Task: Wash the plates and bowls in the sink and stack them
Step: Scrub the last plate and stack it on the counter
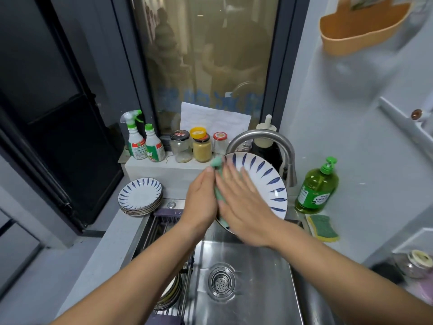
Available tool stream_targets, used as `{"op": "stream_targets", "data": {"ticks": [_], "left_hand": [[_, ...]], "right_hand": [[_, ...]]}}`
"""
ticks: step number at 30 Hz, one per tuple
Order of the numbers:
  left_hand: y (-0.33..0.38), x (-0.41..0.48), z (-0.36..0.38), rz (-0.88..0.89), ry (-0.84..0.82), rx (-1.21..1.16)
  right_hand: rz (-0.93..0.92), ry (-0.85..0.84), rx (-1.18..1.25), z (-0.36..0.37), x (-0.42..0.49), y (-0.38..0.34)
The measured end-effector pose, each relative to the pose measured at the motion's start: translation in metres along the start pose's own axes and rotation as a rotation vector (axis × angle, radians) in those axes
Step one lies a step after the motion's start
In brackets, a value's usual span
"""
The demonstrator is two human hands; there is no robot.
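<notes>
Scrubbing at the sink [257, 266]: we hold a blue-and-white plate [267, 177] tilted on edge above the basin's 12 o'clock end, beneath the faucet [269, 139]. Our left grip [201, 200] clasps the plate's rim at 9 o'clock, thumb to the front. Our right grip [246, 207] lies flat, fingers straight and spread, pressing a green cloth [216, 161] against the plate's face.

The plate looks like glazed ceramic: stiff, fairly heavy for its span, breakable and, we judge, slick once wet or soapy. The rim is the place to take it, thumb in front and fingers behind, with the lower edge low over the basin so that a slip means a short fall. The cloth is soft and bunches under the palm.

A stack of plates [140, 195] in the same pattern sits on the tabletop [105, 249] at 10 o'clock of the sink. More dishes [172, 294] stand in a rack [161, 228] at the sink's 8 o'clock.

Hidden from us are the left fingers behind the plate, most of the cloth between the two hands, and the plate's lower left, covered by the right grip. We cannot tell whether water is running, whether soap is on the plate, or whether the racked dishes are plates or bowls, since our left forearm crosses them. The right grip is blurred.
</notes>
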State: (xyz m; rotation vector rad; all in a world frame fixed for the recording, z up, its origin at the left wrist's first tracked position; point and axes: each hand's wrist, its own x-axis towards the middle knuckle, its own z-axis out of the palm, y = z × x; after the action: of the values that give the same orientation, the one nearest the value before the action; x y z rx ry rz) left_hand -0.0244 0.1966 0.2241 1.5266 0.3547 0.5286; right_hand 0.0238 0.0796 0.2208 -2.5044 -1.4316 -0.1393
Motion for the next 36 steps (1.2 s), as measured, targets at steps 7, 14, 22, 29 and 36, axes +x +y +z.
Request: {"op": "stream_targets", "data": {"ticks": [7,14,22,29,36], "left_hand": [[0.013,0.009,-0.021,-0.035,0.032,-0.024],[-0.003,0.004,-0.018,-0.071,0.013,0.094],[0.013,0.010,-0.025,-0.079,0.059,0.018],[0.014,0.005,-0.023,-0.380,0.152,-0.088],[0.013,0.012,-0.030,-0.599,-0.011,-0.118]], "right_hand": [[-0.243,-0.173,0.135,-0.003,-0.040,0.005],[-0.017,-0.116,-0.146,-0.017,-0.019,0.063],[-0.049,-0.102,0.160,-0.001,-0.036,0.023],[-0.038,0.285,0.126,0.014,-0.038,-0.013],[-0.072,0.395,0.342,0.008,-0.040,0.000]]}}
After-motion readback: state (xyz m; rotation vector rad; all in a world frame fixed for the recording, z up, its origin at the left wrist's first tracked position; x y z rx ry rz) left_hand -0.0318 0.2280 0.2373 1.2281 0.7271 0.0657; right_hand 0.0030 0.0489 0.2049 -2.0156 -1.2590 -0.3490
